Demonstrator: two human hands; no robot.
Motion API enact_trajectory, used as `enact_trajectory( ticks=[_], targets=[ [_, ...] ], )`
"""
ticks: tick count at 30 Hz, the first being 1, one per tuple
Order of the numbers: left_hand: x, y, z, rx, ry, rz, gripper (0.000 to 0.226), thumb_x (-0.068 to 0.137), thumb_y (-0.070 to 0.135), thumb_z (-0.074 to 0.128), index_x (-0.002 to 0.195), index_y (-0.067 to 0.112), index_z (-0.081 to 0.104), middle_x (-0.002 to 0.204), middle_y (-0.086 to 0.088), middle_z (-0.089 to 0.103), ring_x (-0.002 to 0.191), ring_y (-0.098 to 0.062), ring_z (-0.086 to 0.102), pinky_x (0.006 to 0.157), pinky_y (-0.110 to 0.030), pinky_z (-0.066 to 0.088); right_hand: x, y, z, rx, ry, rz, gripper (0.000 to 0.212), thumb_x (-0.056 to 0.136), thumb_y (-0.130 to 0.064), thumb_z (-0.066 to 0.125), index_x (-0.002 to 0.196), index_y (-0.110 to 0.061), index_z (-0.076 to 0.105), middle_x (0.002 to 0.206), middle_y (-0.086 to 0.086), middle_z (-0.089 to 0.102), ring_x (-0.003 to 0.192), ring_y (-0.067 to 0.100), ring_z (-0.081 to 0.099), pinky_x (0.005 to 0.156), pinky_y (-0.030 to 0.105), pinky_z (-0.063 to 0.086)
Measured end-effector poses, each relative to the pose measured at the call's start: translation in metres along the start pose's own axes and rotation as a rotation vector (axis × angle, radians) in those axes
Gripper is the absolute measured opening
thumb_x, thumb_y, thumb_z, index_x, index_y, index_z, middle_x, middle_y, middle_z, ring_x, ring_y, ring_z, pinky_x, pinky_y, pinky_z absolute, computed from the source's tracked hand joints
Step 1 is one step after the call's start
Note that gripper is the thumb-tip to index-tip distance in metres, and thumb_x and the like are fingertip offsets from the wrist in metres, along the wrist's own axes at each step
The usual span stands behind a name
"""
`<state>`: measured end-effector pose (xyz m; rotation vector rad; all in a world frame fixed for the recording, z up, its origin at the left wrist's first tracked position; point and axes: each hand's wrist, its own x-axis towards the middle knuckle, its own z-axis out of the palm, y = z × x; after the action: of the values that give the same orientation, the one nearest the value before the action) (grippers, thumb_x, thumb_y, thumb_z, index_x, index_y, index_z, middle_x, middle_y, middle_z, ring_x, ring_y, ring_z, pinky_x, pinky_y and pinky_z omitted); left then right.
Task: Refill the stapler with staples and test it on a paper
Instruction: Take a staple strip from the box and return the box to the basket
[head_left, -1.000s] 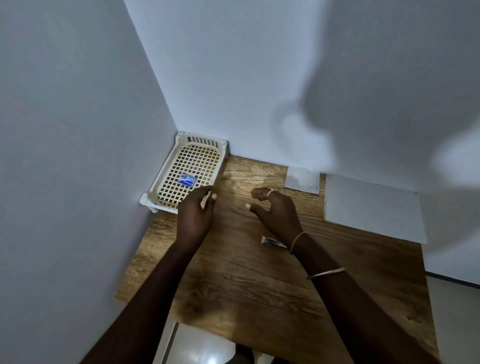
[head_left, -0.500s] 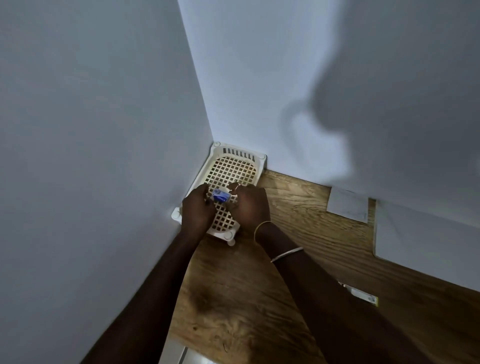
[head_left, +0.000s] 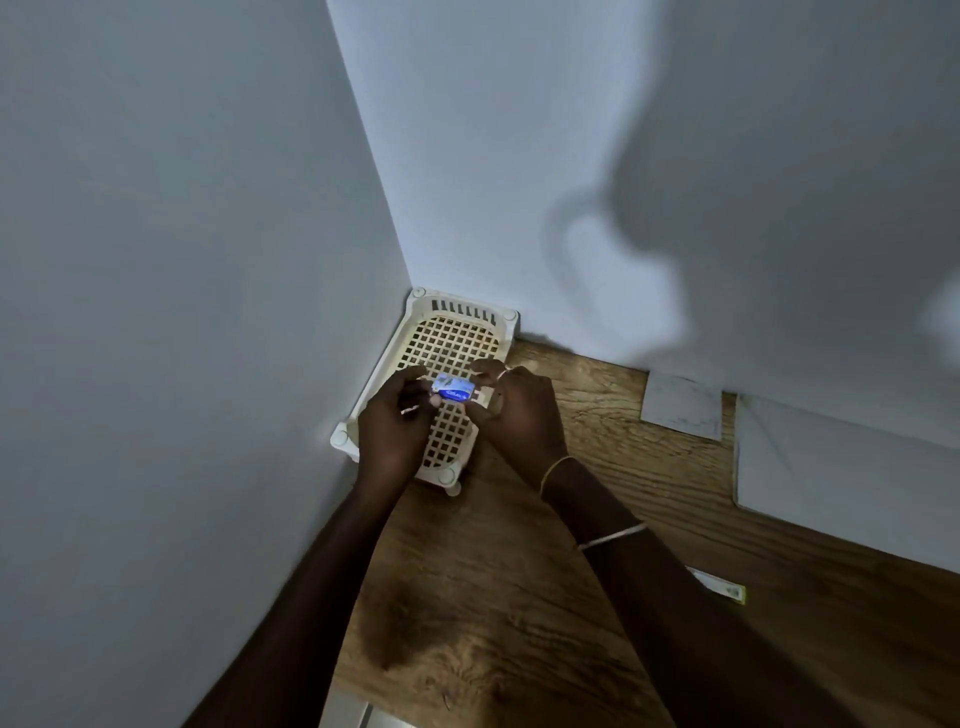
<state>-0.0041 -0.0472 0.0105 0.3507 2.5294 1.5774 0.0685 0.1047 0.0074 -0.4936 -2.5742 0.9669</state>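
A small blue and white staple box (head_left: 453, 389) is held between both hands above the cream lattice tray (head_left: 452, 332) in the corner of the wooden table. My left hand (head_left: 392, 428) pinches its left end and my right hand (head_left: 514, 410) grips its right end. The stapler (head_left: 719, 584) lies on the table to the right, mostly hidden behind my right forearm; only a pale end with a yellow edge shows. A large white sheet of paper (head_left: 831, 467) lies at the back right against the wall.
A smaller white paper piece (head_left: 681, 405) lies by the back wall between the tray and the big sheet. Walls close in on the left and behind. The wooden table (head_left: 498, 597) has its front edge near the bottom of the view.
Both hands went from hovering over the table to the tray and picked up the staple box, which now sits lifted between them. My view swung left toward the corner.
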Motion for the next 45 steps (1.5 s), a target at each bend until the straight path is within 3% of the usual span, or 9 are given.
enact_trajectory(
  ticks=[4,10,14,19,21,27,37,41,45],
  targets=[
    [-0.022,0.022,0.012,-0.336,-0.112,-0.016,0.036,0.085,0.0,0.078,0.118,0.012,0.071,0.103,0.001,0.077,0.099,-0.011,0.073,0.089,-0.031,0.057,-0.027,0.004,-0.048,0.18,0.073,0.034,0.045,0.078,-0.026,0.082,0.12,-0.018,0.07,0.105,-0.003,0.077,0.098,0.008,0.07,0.09,0.032,0.054],
    [-0.062,0.058,0.043,-0.653,-0.255,0.088,0.029,0.084,-0.008,0.075,0.107,0.009,0.071,0.1,0.0,0.08,0.094,-0.012,0.075,0.079,-0.022,0.057,-0.073,0.008,-0.113,0.282,0.158,0.081,0.049,0.077,-0.028,0.086,0.121,-0.024,0.066,0.102,-0.013,0.077,0.102,-0.009,0.065,0.086,0.004,0.041],
    [-0.085,0.078,0.062,-0.785,-0.296,0.097,0.026,0.083,-0.006,0.077,0.102,0.01,0.071,0.093,-0.004,0.079,0.09,-0.015,0.074,0.081,-0.026,0.057,-0.095,0.007,-0.149,0.33,0.192,0.105,0.047,0.077,-0.032,0.085,0.12,-0.03,0.065,0.102,-0.017,0.076,0.102,-0.002,0.068,0.091,0.014,0.046],
    [-0.107,0.096,0.078,-0.845,-0.303,0.113,0.021,0.079,0.008,0.082,0.095,0.018,0.073,0.093,-0.003,0.078,0.093,-0.016,0.073,0.082,-0.027,0.056,-0.118,0.008,-0.179,0.36,0.24,0.107,0.049,0.077,-0.036,0.085,0.12,-0.035,0.063,0.1,-0.021,0.076,0.105,-0.004,0.068,0.093,0.008,0.04],
    [-0.114,0.1,0.083,-0.845,-0.309,0.128,0.018,0.081,0.011,0.081,0.096,0.017,0.074,0.098,-0.006,0.079,0.099,-0.019,0.073,0.086,-0.029,0.055,-0.126,0.01,-0.188,0.37,0.249,0.111,0.049,0.077,-0.037,0.085,0.12,-0.036,0.062,0.101,-0.021,0.075,0.105,-0.002,0.068,0.094,0.013,0.042],
    [-0.126,0.11,0.091,-0.828,-0.34,0.148,0.01,0.088,0.008,0.077,0.097,0.013,0.075,0.098,-0.005,0.079,0.097,-0.017,0.072,0.086,-0.027,0.054,-0.142,0.018,-0.207,0.413,0.296,0.103,0.047,0.078,-0.032,0.086,0.119,-0.035,0.065,0.103,-0.018,0.075,0.101,0.004,0.07,0.089,0.012,0.047],
    [-0.137,0.122,0.096,-0.827,-0.314,0.109,0.037,0.082,0.003,0.079,0.116,0.015,0.07,0.114,-0.008,0.074,0.107,-0.021,0.069,0.089,-0.032,0.057,-0.157,0.03,-0.216,0.42,0.244,0.095,0.034,0.084,-0.021,0.081,0.116,-0.027,0.073,0.108,-0.015,0.074,0.101,0.008,0.069,0.088,0.018,0.049],
    [-0.139,0.127,0.096,-0.778,-0.328,0.154,0.042,0.083,-0.007,0.075,0.121,0.009,0.065,0.114,0.005,0.076,0.104,-0.004,0.07,0.082,-0.02,0.056,-0.159,0.033,-0.218,0.401,0.22,0.104,0.026,0.085,-0.021,0.08,0.11,-0.025,0.075,0.106,-0.014,0.073,0.102,0.01,0.068,0.088,0.021,0.049],
    [-0.137,0.127,0.094,-0.734,-0.321,0.185,0.043,0.082,-0.008,0.076,0.122,0.004,0.064,0.12,-0.009,0.073,0.108,-0.01,0.07,0.085,-0.025,0.057,-0.159,0.034,-0.218,0.38,0.281,0.115,0.014,0.09,-0.024,0.075,0.104,-0.022,0.077,0.103,-0.015,0.075,0.1,0.008,0.068,0.087,0.032,0.054]
  ],
)
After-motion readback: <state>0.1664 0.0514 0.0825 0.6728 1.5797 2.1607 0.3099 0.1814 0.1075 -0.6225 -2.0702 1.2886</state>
